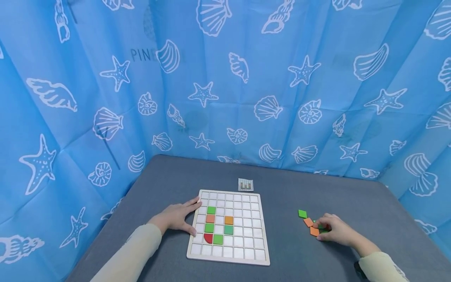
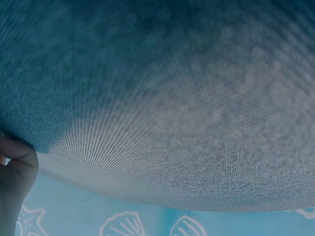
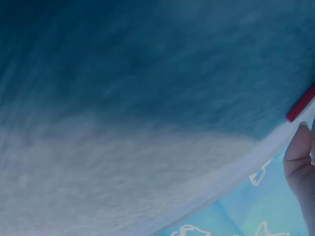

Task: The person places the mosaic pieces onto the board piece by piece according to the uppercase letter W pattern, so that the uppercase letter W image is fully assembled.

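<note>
A pale wooden grid board (image 1: 243,252) with white squares lies on the table. Several coloured tiles sit in its left part, among them a red rounded tile (image 1: 208,238), an orange tile (image 1: 229,220) and a teal tile (image 1: 228,230). My left hand (image 1: 177,216) rests at the board's left edge, fingers and thumb spread. Off to the right, my right hand (image 1: 334,230) reaches over a loose group of tiles, partly covering them. Its thumb and fingertips stand apart, with green showing between. In the right wrist view, a red tile (image 3: 301,104) lies close by the thumb.
A small printed card (image 1: 245,185) lies just behind the board. Loose beside the right hand are a green tile (image 1: 302,214) and two orange tiles, one of them an orange tile (image 1: 314,231) nearer me. A blue shell-patterned curtain (image 1: 218,98) hangs behind the grey table (image 1: 282,188).
</note>
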A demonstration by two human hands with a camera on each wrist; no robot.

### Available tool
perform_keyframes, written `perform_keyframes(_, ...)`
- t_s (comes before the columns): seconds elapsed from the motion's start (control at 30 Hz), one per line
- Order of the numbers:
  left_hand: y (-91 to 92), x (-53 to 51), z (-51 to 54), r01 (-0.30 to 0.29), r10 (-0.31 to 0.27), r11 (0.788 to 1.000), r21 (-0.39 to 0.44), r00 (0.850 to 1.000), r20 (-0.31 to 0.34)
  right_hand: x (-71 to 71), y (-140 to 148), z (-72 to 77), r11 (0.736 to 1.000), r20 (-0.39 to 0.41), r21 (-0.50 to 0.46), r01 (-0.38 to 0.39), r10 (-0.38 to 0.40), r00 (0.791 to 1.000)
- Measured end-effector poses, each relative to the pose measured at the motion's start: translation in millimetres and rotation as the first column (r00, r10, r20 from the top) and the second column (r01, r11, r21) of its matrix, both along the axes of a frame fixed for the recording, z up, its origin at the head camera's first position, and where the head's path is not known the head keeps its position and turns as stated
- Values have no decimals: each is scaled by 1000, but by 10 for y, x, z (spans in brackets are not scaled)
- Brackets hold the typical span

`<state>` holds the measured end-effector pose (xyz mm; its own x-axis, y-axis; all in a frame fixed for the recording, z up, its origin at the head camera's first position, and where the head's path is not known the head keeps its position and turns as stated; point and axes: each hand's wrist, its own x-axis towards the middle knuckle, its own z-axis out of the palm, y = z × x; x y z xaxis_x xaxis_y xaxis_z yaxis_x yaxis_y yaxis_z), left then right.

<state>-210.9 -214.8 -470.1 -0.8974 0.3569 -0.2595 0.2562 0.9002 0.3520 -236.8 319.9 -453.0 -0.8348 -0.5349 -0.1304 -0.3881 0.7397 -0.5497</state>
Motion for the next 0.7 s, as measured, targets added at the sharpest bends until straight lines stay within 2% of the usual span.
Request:
perform_keyframes(0.2,-6,-3,15,12,-12,1000,13,1000,10,4,-83,6,1000,-32,28,1,0,1000)
perform_keyframes(0.27,-2,-8,9,23,-23,1000,14,1000,14,18,-108,17,1000,-20,20,16,-16,1000)
perform_keyframes(0.5,3,-6,-11,31,-31,1000,-4,1000,7,96,-233,80,989,120,-136,60,-44,992)
perform_keyframes(0.6,-2,-6,-6,29,-29,1000,-5,1000,2,109,-305,119,981,116,-186,56,-35,993)
perform_keyframes(0.7,-12,-7,7,21,-21,1000,6,1000,3,116,-380,167,971,76,-236,46,-28,997)
